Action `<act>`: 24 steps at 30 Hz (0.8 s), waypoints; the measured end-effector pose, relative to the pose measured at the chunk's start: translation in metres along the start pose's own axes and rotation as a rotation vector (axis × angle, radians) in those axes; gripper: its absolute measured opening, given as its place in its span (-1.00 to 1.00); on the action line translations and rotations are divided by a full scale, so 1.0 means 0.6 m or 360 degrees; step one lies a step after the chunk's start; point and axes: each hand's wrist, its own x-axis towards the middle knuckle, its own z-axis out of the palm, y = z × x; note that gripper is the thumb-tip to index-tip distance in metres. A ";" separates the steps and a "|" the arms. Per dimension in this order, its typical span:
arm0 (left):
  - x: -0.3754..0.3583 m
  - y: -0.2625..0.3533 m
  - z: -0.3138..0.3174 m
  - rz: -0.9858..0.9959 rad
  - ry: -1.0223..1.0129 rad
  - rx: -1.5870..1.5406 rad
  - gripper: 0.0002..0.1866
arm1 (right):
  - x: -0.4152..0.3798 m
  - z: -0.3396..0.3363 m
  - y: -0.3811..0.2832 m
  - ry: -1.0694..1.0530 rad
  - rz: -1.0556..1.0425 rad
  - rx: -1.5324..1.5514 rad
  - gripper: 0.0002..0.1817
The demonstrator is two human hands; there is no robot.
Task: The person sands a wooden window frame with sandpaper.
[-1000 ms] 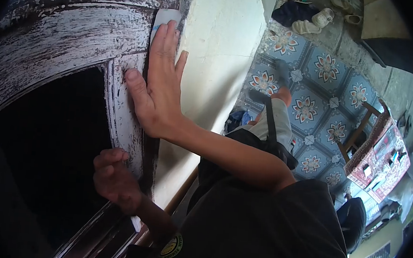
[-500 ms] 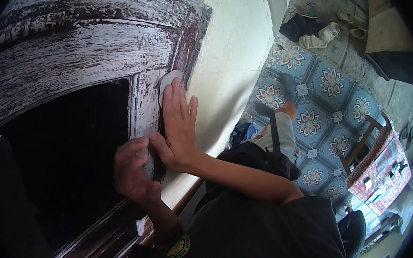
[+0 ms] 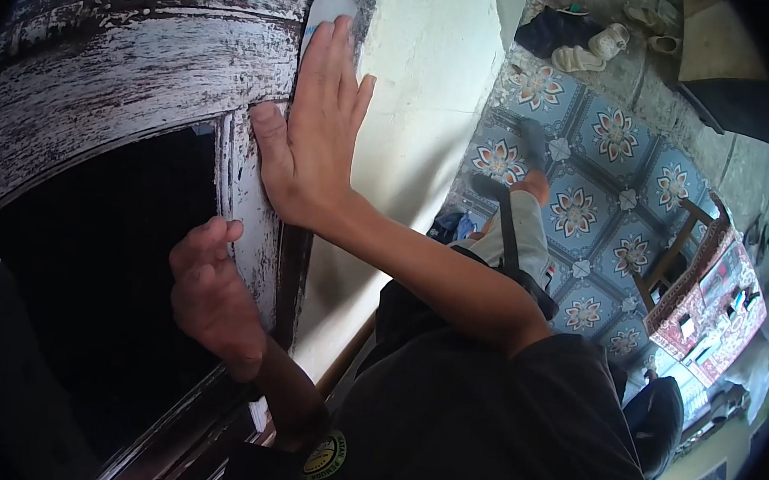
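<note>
A grey sheet like sandpaper [image 3: 329, 8] lies against the upper corner of the door or window frame, whose white paint is worn down to dark brown wood [image 3: 162, 70]. My right hand [image 3: 321, 134] holds it there under outstretched fingers, thumb apart on the left. Lower down, my left hand [image 3: 214, 303] is loosely bent with nothing seen in it, beside the frame's white upright [image 3: 254, 219] and in front of the dark opening. Whether its fingertips touch the wood cannot be made out.
A cream wall [image 3: 422, 70] borders the frame. Below are patterned blue floor tiles [image 3: 574, 211], shoes [image 3: 610, 42] at the top, and a cloth-covered table [image 3: 717, 306] with small items at the right. A dark bag-like object [image 3: 653, 426] is at lower right.
My right hand and the grey sheet have moved up along the frame into the corner. My left hand has moved left and slightly down, away from my right hand. The view has shifted slightly.
</note>
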 end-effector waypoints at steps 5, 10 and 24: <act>-0.001 -0.004 0.013 -0.0034 0.0247 -0.0061 -0.13 | -0.129 -0.025 -0.048 -0.0390 0.0116 0.0048 -0.13; -0.005 0.006 0.009 -0.0082 0.0263 -0.0018 -0.13 | -0.019 -0.007 -0.008 -0.0077 0.0046 -0.0033 -0.06; -0.001 0.001 0.012 -0.0077 0.0229 -0.0142 -0.14 | -0.107 -0.033 -0.046 -0.0430 0.0131 0.0042 -0.11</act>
